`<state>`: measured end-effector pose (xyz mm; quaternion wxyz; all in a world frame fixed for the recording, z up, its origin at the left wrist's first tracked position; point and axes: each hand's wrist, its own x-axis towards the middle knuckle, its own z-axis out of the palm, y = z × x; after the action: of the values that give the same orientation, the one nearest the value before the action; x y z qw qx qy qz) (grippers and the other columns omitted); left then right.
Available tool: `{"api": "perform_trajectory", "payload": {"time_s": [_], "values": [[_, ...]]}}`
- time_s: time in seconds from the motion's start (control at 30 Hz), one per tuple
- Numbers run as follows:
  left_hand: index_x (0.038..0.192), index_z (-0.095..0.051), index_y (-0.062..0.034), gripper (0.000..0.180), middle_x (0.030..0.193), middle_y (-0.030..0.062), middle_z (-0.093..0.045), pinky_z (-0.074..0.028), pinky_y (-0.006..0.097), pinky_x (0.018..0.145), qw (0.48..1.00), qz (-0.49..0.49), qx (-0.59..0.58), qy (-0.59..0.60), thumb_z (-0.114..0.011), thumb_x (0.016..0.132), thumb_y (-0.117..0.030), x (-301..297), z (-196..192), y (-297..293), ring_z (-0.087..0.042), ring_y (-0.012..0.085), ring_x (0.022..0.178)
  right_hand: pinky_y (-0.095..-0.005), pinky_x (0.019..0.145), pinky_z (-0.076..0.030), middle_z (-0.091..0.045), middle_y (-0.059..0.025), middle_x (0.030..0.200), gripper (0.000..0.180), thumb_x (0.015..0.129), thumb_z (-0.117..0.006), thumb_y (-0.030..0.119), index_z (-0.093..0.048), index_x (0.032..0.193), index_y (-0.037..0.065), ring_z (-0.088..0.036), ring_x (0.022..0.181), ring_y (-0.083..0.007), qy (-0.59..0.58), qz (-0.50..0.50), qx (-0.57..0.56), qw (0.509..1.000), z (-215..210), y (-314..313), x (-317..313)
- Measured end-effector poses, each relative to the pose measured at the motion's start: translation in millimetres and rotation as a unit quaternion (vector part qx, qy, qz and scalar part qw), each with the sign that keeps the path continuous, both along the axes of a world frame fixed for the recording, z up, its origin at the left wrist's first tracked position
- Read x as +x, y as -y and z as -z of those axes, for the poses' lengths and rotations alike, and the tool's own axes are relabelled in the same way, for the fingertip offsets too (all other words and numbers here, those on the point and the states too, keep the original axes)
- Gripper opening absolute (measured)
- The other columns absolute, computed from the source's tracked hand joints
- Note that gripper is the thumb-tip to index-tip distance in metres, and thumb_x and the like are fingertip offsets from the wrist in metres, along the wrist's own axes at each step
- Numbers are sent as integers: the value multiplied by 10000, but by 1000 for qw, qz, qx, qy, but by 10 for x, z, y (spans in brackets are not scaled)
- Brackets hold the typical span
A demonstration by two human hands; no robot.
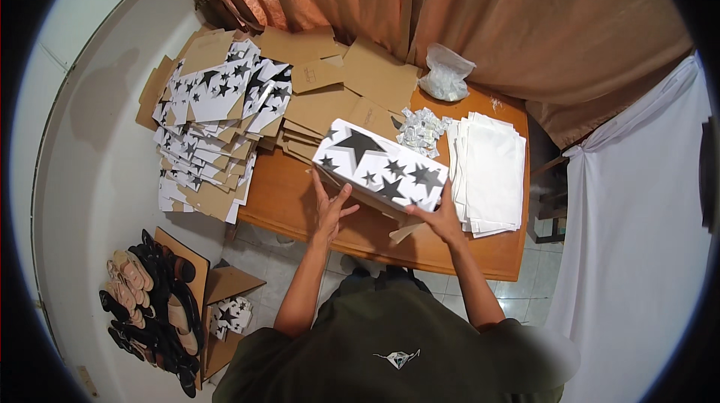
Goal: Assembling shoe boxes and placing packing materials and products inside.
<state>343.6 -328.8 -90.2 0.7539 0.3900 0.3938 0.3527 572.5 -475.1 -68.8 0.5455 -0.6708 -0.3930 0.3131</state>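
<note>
A white cardboard box (382, 167) with black stars is tilted above the wooden table, between my two hands. My left hand (330, 208) props its near left side with the fingers spread, the index finger along the edge. My right hand (441, 217) grips the right end, thumb on the near side; its other fingers are partly hidden. Below the box's near side a brown cardboard flap (405, 233) hangs out. The underside of the box does not show.
The wooden table (289, 200) carries stacked star-printed cardboard (214, 95), brown flat cardboard (379, 73), small sachets (421, 131), a clear plastic bag (447, 73) and white sheets (487, 170). Shoes (154, 290) stand in an open carton at lower left. Brown curtains (487, 5) hang behind.
</note>
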Motion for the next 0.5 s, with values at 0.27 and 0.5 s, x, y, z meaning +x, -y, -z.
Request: {"api": "perform_trajectory", "payload": {"time_s": [0.27,0.5], "values": [[1606,-30,-343,1053,1618,114,-196,-550,446,899,991,-68,71,-95,-785,878,-255,369,-130,-98,-456,298,1323,-468,865,-563,-475,-184,1379,990,758,-860,188,-210,1495,67,-526,1247,-303,-218,41,-13,975,-186,-58,284],[1590,-10,-229,1042,1551,86,-331,-467,500,1029,981,-30,-83,172,-760,871,-147,509,274,-107,-408,293,1361,-512,939,-524,-477,-149,1378,956,783,-840,162,-210,1499,95,-492,1279,-294,-301,36,-42,952,-201,181,266]]}}
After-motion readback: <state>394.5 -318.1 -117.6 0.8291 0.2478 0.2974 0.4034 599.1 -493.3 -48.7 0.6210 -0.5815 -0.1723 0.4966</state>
